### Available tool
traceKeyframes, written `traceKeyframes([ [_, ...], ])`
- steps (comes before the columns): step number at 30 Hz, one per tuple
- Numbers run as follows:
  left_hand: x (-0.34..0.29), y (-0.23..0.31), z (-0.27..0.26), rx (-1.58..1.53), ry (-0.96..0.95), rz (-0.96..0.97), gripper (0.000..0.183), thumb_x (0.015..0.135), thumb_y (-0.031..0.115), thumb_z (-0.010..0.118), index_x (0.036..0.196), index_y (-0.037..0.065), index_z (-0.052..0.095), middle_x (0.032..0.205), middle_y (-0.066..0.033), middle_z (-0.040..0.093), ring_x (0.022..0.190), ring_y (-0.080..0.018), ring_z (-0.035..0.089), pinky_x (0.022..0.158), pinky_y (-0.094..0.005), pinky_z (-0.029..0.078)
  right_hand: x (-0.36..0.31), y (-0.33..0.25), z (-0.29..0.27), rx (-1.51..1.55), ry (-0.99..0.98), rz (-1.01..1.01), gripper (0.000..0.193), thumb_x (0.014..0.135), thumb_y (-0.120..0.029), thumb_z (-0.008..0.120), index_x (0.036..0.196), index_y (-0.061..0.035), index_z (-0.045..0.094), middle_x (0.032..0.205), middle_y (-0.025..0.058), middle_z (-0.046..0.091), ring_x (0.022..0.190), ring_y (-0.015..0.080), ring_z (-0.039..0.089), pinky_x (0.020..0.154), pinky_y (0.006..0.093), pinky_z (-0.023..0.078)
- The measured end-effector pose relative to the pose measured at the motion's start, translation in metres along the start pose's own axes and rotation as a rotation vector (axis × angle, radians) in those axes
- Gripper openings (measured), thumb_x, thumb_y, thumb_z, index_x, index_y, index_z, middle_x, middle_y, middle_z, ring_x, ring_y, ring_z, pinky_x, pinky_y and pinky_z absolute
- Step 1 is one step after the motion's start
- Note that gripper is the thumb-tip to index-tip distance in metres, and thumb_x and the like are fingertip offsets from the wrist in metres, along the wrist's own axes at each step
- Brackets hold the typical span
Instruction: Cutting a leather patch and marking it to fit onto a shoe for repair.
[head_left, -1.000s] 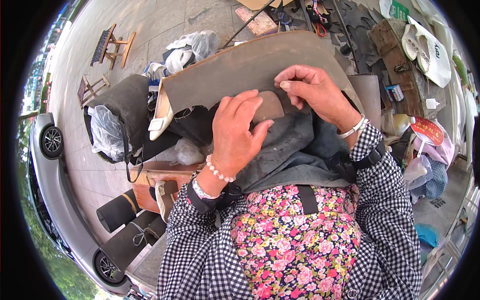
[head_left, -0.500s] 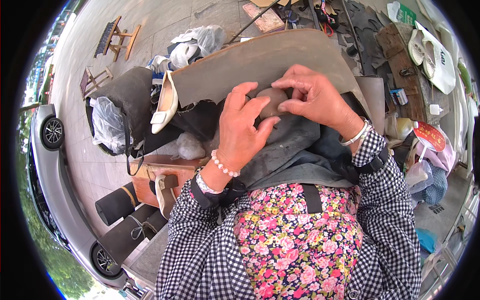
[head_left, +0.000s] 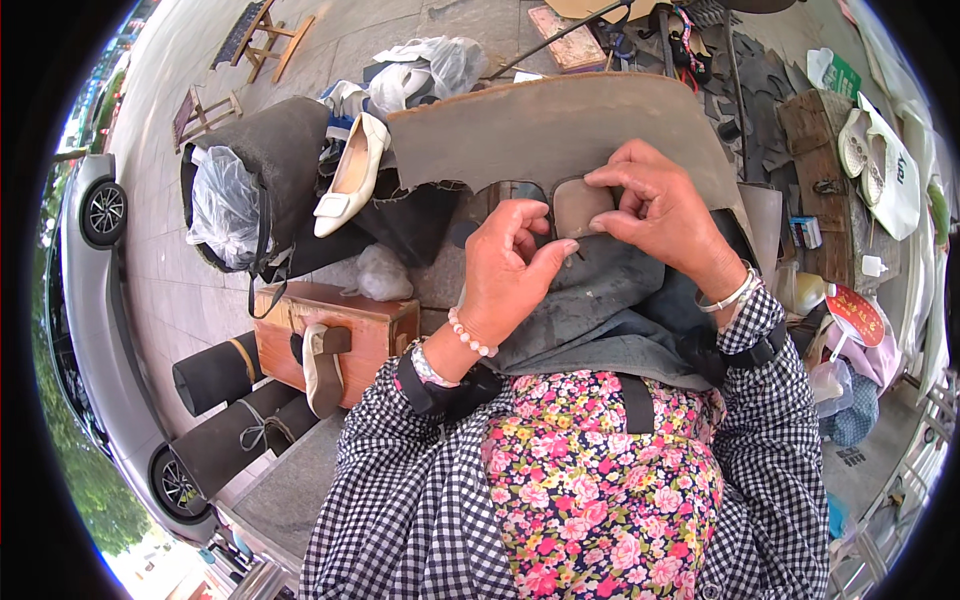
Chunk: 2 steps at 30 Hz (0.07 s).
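My right hand [head_left: 655,200] has its thumb and forefinger closed on the edge of a small grey-brown piece of sheet material [head_left: 578,207] with rounded corners, perhaps rubber. Beside that piece, my left hand [head_left: 510,270] has curled fingers and an outstretched thumb, with a gap between them. The left thumb tip comes close to the piece's lower corner; whether it touches, I cannot tell. Both hands are above a dark grey cloth [head_left: 590,310] on my lap. Just beyond them lies a large grey-brown sheet [head_left: 540,125] with a ragged near edge.
A cream shoe [head_left: 352,175] lies to the left of the sheet. Another shoe [head_left: 322,370] leans on a wooden box [head_left: 285,330], near dark rolls [head_left: 215,375]. A black bag [head_left: 270,150] holds clear plastic. On the right, pale shoes [head_left: 865,150] rest near a wooden crate [head_left: 815,130].
The view has shifted, so the surroundings appear farther left or lower. The small piece now faces me more squarely. My left fingers have drawn back from it and curled.
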<state>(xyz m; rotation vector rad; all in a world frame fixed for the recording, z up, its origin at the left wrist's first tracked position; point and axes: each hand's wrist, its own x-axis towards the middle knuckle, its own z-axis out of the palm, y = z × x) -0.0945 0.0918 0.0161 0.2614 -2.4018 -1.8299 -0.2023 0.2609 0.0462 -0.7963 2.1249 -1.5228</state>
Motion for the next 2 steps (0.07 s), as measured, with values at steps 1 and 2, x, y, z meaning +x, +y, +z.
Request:
traceKeyframes([
  [1,-0.0005,-0.0019,0.0003,-0.011,0.017,-0.007,0.038,0.071,0.001,0.073,0.102,-0.001,0.052,0.083,-0.0024,0.055,0.062,-0.0027,0.049,0.052,-0.0164,0.041,0.0006,-0.0008,-0.0003,0.001,-0.028,0.014,0.033,0.065,0.002,0.071,0.097,-0.0021,0.063,0.086,0.0015,0.049,0.061,0.0068,0.047,0.054,0.0199,0.041],
  [2,-0.001,-0.0016,0.0002,0.033,0.022,0.011,0.038,0.071,0.003,0.073,0.103,-0.001,0.052,0.083,-0.0023,0.056,0.062,-0.0029,0.049,0.052,-0.0156,0.04,-0.0003,-0.0016,-0.0014,0.0,-0.053,0.032,0.035,0.065,0.001,0.072,0.098,-0.0022,0.062,0.088,0.0015,0.049,0.06,0.0068,0.046,0.053,0.0201,0.041],
])
